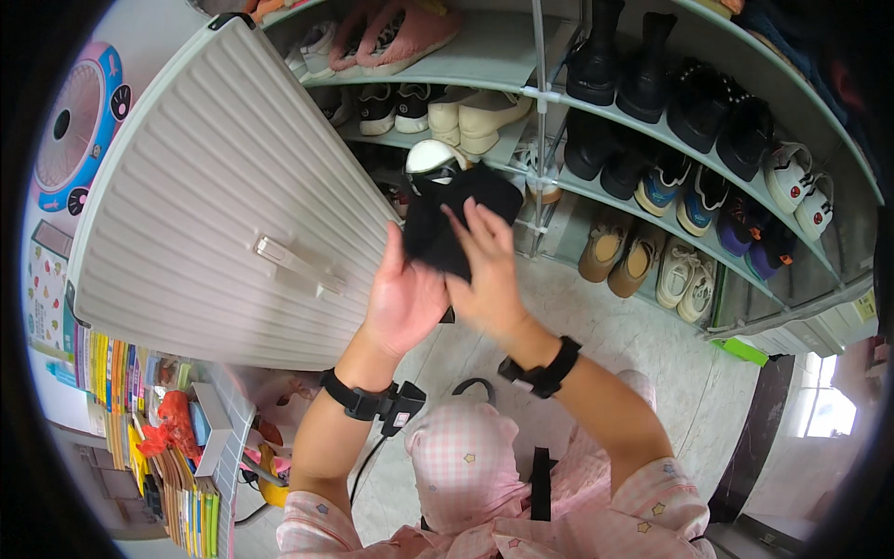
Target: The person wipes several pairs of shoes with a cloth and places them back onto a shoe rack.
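Observation:
My left hand (408, 307) is turned palm up under a black cloth-like item (436, 223). Its thumb points upward beside the item, and its fingers are hidden behind it. Over the front of the same item lies my right hand (489, 269), fingers stretched out and blurred; its grip is unclear. The black item is blurred too, so its exact kind cannot be told. Just beyond it shows a white and black rounded object (429, 157), partly covered, before the shoe rack (475, 56).
A ribbed off-white panel with a handle (209, 195) stands on the left. Boots (646, 63), sneakers (684, 279) and slippers (412, 31) fill the rack shelves. Books (181, 489) and a red plastic bag (174, 426) are at lower left. Tiled floor (628, 335) lies below.

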The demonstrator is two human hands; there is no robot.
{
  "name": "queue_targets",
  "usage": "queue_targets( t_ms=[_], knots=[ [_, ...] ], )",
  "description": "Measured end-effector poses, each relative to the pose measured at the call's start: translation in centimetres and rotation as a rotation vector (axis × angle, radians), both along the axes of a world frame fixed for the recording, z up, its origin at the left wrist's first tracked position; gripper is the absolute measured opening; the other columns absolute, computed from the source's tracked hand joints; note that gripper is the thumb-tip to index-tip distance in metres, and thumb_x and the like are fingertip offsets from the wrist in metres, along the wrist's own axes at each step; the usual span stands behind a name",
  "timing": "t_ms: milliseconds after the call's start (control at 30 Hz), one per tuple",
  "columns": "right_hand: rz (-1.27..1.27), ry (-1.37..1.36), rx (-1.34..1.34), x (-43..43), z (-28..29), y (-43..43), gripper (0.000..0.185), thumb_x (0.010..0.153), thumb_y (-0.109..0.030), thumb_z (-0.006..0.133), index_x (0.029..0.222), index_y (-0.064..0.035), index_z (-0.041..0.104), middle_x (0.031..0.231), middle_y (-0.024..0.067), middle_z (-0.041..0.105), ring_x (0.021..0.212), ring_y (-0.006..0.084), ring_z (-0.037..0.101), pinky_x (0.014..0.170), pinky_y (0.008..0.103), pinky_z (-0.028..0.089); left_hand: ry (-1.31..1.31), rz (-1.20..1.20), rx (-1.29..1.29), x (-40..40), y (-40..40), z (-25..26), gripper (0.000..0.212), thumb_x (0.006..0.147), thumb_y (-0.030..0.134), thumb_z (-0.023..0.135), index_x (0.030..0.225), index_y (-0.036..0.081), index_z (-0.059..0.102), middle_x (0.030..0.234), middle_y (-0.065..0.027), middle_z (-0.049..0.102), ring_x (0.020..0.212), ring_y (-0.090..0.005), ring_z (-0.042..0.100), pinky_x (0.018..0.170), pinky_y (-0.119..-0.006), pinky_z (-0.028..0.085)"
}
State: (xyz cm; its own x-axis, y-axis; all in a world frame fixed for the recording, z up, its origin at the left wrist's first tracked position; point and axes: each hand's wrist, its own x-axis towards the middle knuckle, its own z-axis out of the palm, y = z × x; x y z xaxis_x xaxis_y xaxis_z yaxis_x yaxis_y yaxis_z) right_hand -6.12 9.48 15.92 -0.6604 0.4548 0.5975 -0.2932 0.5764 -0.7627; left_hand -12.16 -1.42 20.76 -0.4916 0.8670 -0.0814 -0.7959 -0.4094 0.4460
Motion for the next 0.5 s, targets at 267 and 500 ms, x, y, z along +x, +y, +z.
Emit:
queue_targets(
  t_ms=[267, 500],
  knots=[
    [0.322, -0.254, 0.188, 6.0, -9.8, -0.5, 0.067, 0.059, -0.001, 0.056, 0.126, -0.0072, 0.052, 0.132, 0.0202, 0.044, 0.122, 0.0343, 0.04, 0.103, 0.04, 0.033, 0.148, 0.123, 0.027, -2.1, -0.5, 1.6, 0.059, 0.096, 0.045, 0.032, 0.134, -0.001, 0.032, 0.133, -0.0149, 0.045, 0.122, -0.028, 0.044, 0.103, -0.04, 0.035],
    [0.33, -0.287, -1.355, 1.3, -8.7, -0.3, 0.05, 0.092, -0.04, 0.05, 0.116, 0.0042, 0.053, 0.11, 0.0074, 0.059, 0.098, 0.0172, 0.055, 0.087, 0.0285, 0.042, 0.231, 0.115, -0.008, -1.2, 1.8, 1.2, 0.055, 0.097, 0.04, 0.033, 0.134, 0.0, 0.034, 0.135, -0.0112, 0.044, 0.124, -0.0244, 0.043, 0.105, -0.037, 0.031]
  ],
)
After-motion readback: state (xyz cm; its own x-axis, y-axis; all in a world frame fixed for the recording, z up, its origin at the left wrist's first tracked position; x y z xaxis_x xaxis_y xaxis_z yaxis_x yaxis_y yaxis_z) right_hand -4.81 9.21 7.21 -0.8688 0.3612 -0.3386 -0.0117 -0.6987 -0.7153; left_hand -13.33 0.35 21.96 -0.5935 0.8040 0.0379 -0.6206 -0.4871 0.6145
